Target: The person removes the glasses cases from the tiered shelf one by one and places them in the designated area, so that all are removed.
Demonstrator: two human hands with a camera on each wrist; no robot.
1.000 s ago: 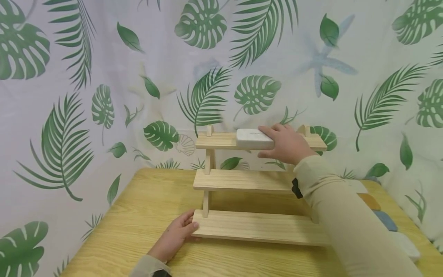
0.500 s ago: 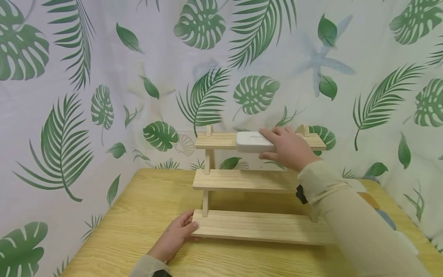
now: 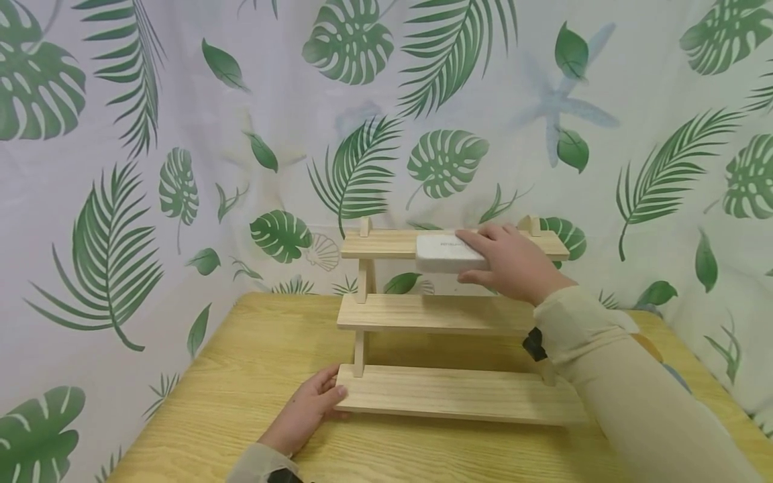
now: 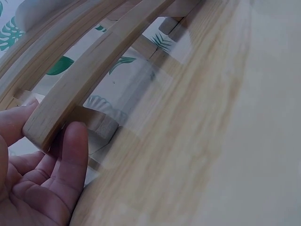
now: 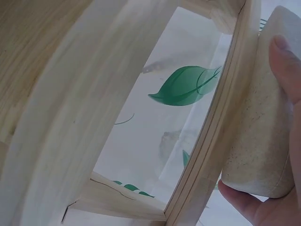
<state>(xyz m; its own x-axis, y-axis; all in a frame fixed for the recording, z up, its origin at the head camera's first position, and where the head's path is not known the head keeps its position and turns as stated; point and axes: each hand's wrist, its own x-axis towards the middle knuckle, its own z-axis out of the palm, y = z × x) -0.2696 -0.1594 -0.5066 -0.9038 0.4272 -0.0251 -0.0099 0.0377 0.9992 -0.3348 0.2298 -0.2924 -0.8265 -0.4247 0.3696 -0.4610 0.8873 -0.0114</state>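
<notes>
A pale wooden three-tier display stand (image 3: 459, 396) stands on the table. At the top board, my right hand (image 3: 513, 261) grips a white, round-cornered case (image 3: 443, 255) by its right end, with small dark lettering on its upper face. In the head view the case overlaps the top board's front edge. Up close in the right wrist view, the case (image 5: 261, 117) looks off-white and finely speckled, beside a board edge, with a thumb at its lower end. My left hand (image 3: 308, 409) holds the left end of the lowest board (image 4: 89, 80), fingers and thumb around its corner.
Along the table's right side lie flat orange (image 3: 647, 346) and blue (image 3: 676, 377) pieces, largely hidden by my right sleeve (image 3: 640, 396). Behind the wood-grain table (image 3: 266, 335) hangs a white curtain (image 3: 284, 54) printed with green leaves.
My right hand has brought the white case slightly down and to the right, out over the top board's front edge. The left hand stays on the lowest board.
</notes>
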